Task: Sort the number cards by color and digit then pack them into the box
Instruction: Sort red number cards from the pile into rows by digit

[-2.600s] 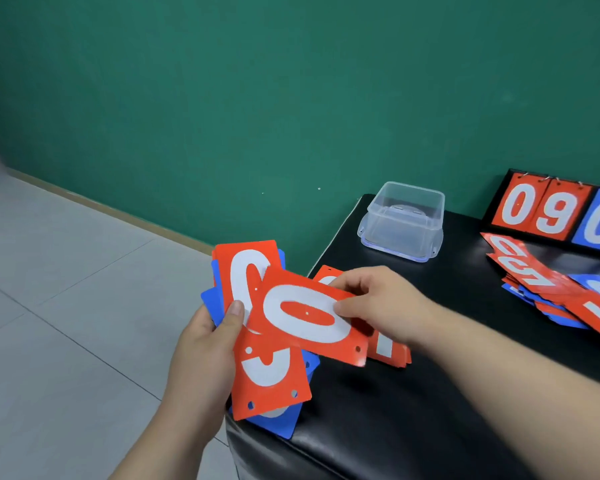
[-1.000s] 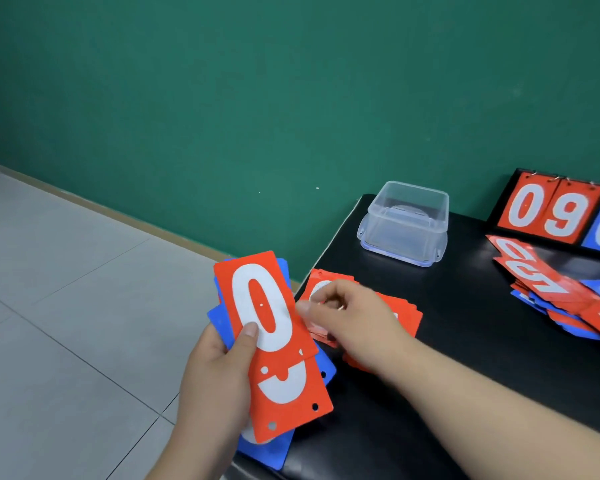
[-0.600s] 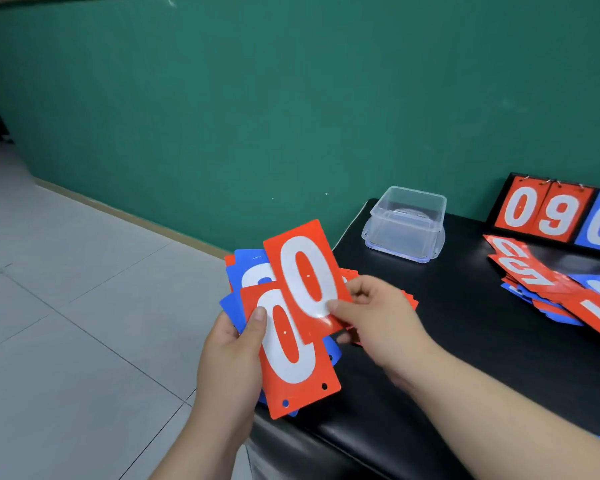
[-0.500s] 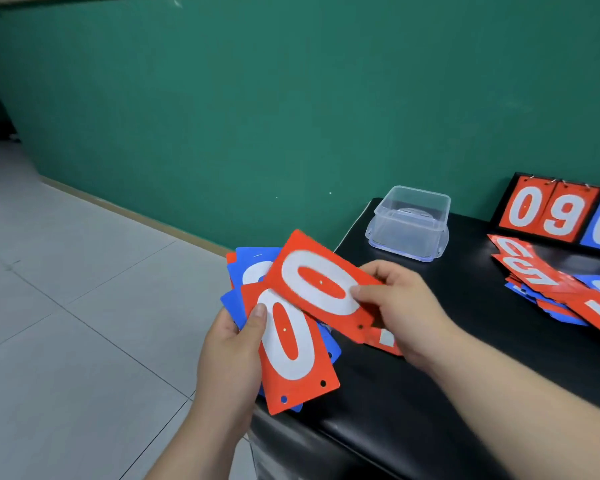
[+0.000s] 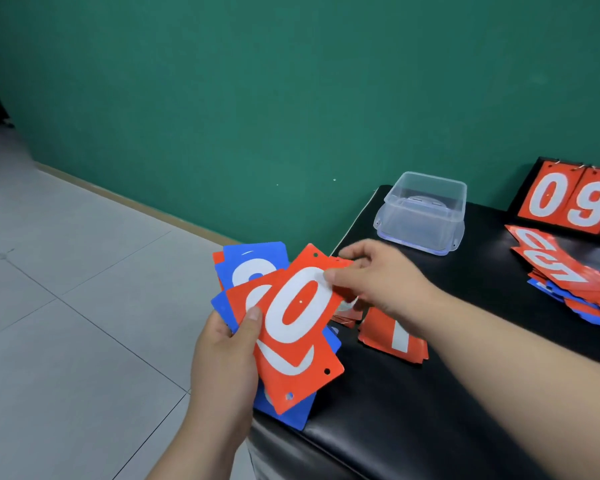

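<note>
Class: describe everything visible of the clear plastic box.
The clear plastic box is rectangular with rounded corners, see-through, with no cards inside. A wider rim with side tabs lies at its base, so it may stand inverted or on its lid. It sits at the far left corner of the black table, by the green wall; nothing else touches it.

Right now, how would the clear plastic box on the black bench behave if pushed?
The clear plastic box looks empty and thin-walled, so probably light. The glossy black bench should let it slide. It stands near the bench's corner, so it might fall off.
</note>
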